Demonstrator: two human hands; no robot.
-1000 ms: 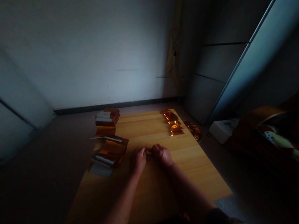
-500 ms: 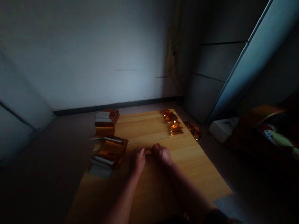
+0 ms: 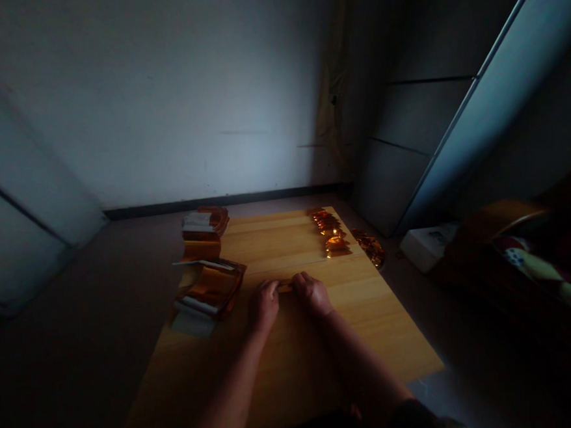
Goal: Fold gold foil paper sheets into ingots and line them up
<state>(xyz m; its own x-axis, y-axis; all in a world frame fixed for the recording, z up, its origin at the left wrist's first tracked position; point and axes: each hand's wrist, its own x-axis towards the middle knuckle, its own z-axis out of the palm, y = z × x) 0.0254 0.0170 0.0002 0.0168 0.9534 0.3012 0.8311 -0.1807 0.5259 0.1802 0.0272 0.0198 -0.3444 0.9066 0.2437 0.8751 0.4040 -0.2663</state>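
Between my hands, just over the middle of the wooden table (image 3: 287, 243), is a narrow folded piece of gold foil paper (image 3: 285, 287). My left hand (image 3: 263, 308) pinches its left end with closed fingers. The other end is gripped by my right hand (image 3: 313, 295), also closed, and the fingertips of both hide most of the piece. Left of my hands lies a curled stack of gold foil sheets (image 3: 215, 283) with pale edges. Several folded gold foil pieces (image 3: 337, 246) stand in a row near the table's far right corner.
More foil sheets (image 3: 201, 248) and another stack (image 3: 219, 220) lie along the table's left edge. Beyond the right edge, a heap of shiny gold foil (image 3: 370, 250) sits lower down. A white box (image 3: 425, 248) stands farther right. A pale wall (image 3: 200, 115) rises behind the table.
The view has shifted very slightly. My hands keep their place with the folded foil paper between them, and nothing else has visibly moved.
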